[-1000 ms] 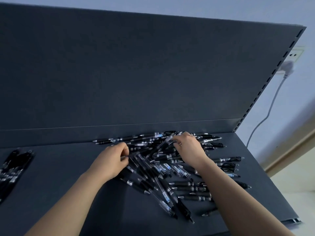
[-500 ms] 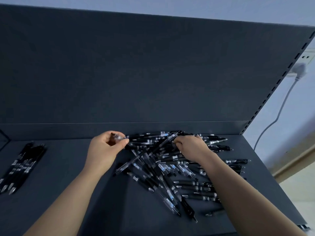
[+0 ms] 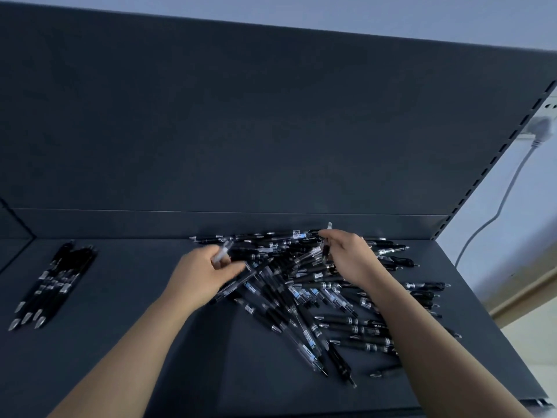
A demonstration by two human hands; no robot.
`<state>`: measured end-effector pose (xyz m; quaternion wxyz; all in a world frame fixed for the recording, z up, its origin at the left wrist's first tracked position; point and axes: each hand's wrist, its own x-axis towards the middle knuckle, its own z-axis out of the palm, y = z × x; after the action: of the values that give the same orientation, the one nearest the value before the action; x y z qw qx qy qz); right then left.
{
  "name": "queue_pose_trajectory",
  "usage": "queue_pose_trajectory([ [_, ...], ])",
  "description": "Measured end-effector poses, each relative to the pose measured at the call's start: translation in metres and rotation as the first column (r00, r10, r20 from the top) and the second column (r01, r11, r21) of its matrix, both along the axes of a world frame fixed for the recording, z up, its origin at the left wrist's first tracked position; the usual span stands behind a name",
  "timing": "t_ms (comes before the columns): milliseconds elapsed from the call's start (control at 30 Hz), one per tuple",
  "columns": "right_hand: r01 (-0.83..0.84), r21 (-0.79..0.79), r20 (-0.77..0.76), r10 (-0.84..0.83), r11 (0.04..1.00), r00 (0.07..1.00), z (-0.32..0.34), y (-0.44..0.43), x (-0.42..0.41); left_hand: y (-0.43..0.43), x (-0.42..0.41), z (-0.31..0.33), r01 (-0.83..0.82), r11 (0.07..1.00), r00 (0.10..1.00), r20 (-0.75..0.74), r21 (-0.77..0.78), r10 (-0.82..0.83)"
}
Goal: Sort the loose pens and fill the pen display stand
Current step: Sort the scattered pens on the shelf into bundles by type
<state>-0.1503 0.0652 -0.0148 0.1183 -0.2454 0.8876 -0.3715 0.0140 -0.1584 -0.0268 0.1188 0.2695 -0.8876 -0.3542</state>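
A loose pile of black and clear pens (image 3: 304,291) covers the right half of the dark shelf (image 3: 126,297). My left hand (image 3: 202,274) hovers at the pile's left edge, fingers closed on a clear pen (image 3: 223,253) whose end sticks up past the thumb. My right hand (image 3: 351,256) is at the pile's back, pinching a dark pen (image 3: 327,245) lifted nearly upright, its pale tip above the fingers. A sorted row of black pens (image 3: 51,285) lies side by side at the far left of the shelf.
The shelf's tall dark back panel (image 3: 241,131) rises right behind the pile. The slotted upright (image 3: 494,155) marks the right end. Beyond it a white plug and cable (image 3: 512,182) hang on the wall. Bare shelf surface lies between the sorted row and the pile.
My right hand has lifted a dark pen up out of the pile's back. My left hand has drifted down and right with the clear pen. The view has shifted, showing more of the sorted row.
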Motion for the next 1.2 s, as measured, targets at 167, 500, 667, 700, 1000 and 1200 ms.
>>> queue_pose_trajectory([
  [167,0.010,-0.071,0.014,-0.009,0.997,1.000,0.000,-0.001,0.008,-0.001,0.004,-0.011,0.113,0.990,0.970,0.227,-0.086,-0.091],
  [500,0.014,0.318,-0.177,0.045,0.948,0.983,-0.011,-0.010,-0.009,-0.011,0.010,0.017,-0.043,0.967,0.974,-0.205,0.250,0.097],
  [667,0.013,0.488,-0.198,0.096,0.873,0.975,-0.017,-0.018,-0.025,-0.010,0.012,0.021,-0.053,0.919,0.933,-0.309,0.390,0.185],
  [700,0.006,0.512,-0.212,0.119,0.859,0.970,-0.017,-0.019,-0.028,-0.012,0.011,0.019,-0.066,0.911,0.926,-0.314,0.407,0.208],
  [1000,-0.080,0.648,-0.233,0.298,0.757,0.926,-0.017,-0.018,-0.039,-0.004,0.004,0.012,-0.091,0.849,0.906,-0.312,0.520,0.288],
  [1200,-0.171,0.600,-0.136,0.310,0.781,0.941,-0.012,-0.008,-0.041,0.005,0.007,0.003,-0.054,0.767,0.939,-0.229,0.639,0.257],
])
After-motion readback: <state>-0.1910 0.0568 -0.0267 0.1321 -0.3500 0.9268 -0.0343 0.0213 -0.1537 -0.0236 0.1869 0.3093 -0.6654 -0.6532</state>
